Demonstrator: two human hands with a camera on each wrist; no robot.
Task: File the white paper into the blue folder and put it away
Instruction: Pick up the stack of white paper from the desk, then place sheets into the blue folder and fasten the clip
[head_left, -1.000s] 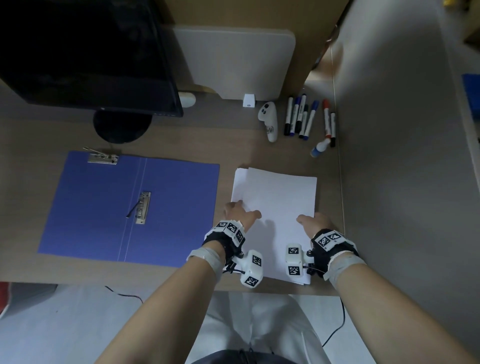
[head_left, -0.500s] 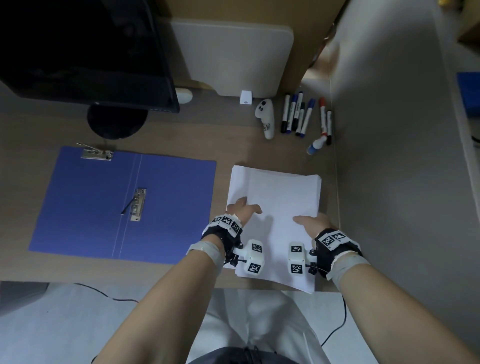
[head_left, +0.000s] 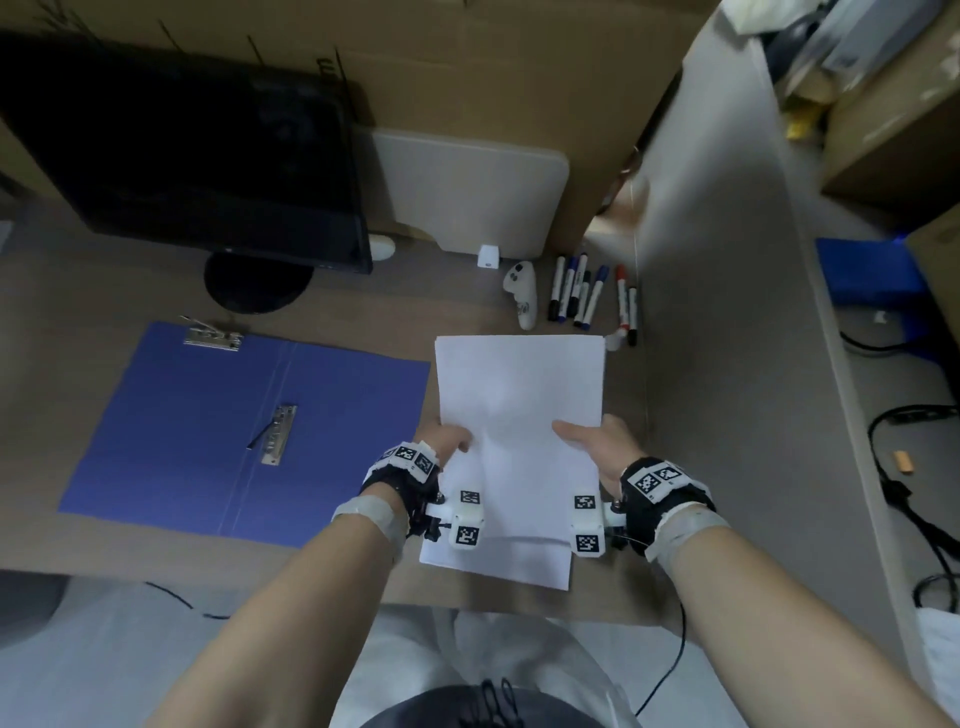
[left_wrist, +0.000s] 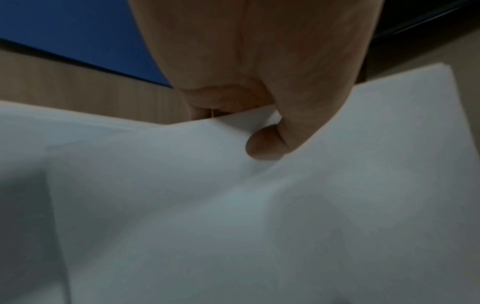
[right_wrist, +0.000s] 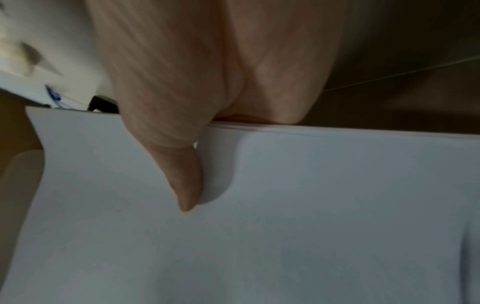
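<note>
We pinch the white paper (head_left: 519, 395) by its side edges, left hand (head_left: 441, 441) and right hand (head_left: 602, 447), beside the open blue folder (head_left: 208, 415).

Both forearms bare. Each wrist: black strap (head_left: 395, 483) w/ white blocks bearing b/w square-code tags, grey tape band (head_left: 371, 514) behind. White cube-shaped cam unit (head_left: 467, 519) per wrist. Thin black cable (head_left: 670, 670), lower right. White trousers.

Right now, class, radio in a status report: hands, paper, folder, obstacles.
Left hand and right hand pinch white paper at its sides. Blue folder lies open, left of paper. No obstacle seen between them.
</note>
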